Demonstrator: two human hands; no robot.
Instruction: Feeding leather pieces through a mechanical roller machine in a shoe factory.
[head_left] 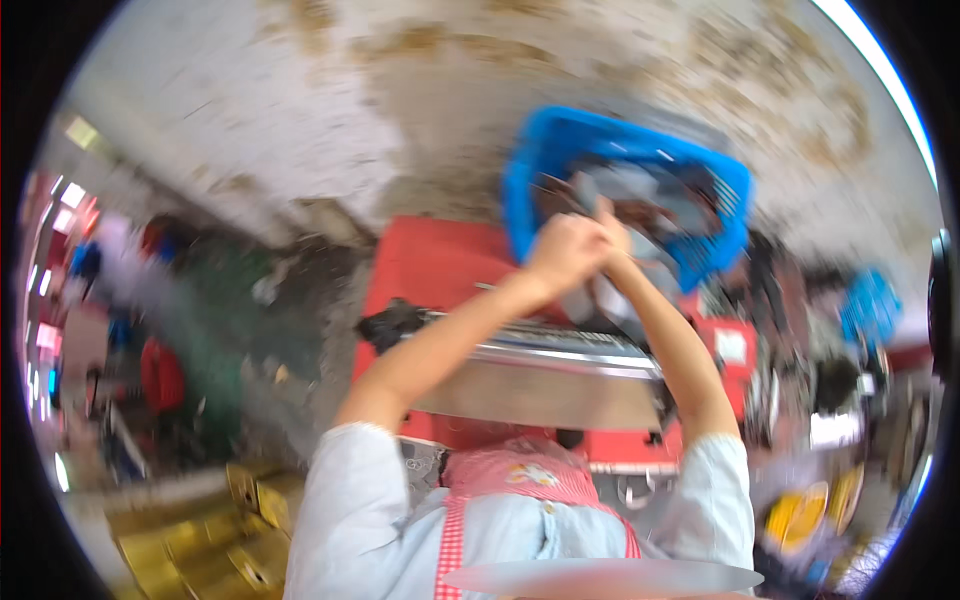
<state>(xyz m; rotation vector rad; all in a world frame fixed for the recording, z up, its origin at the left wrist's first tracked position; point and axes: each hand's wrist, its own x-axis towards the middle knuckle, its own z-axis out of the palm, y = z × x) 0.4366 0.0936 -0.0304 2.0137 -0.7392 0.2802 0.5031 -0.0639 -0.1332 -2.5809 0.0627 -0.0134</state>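
My left hand (570, 250) and my right hand (614, 238) come together over the near side of a blue plastic basket (528, 190). Both look curled closed, but blur and overlap hide what their fingers hold, if anything. Inside the basket lies a jumble of brownish and pale grey pieces (640, 190), too smeared to name. Below my wrists, a machine with a long metal bar (570, 360) runs across a red machine table (430, 260). Some pale pieces (610, 300) hang between my forearms, close to the bar.
A stained pale wall (300, 110) rises behind the basket. A dark bundle (395, 325) sits at the bar's left end. Yellow boxes (200, 550) stand at lower left, a red chair (162, 375) beyond them. On the right are a blue bag (870, 305) and a yellow round object (797, 515).
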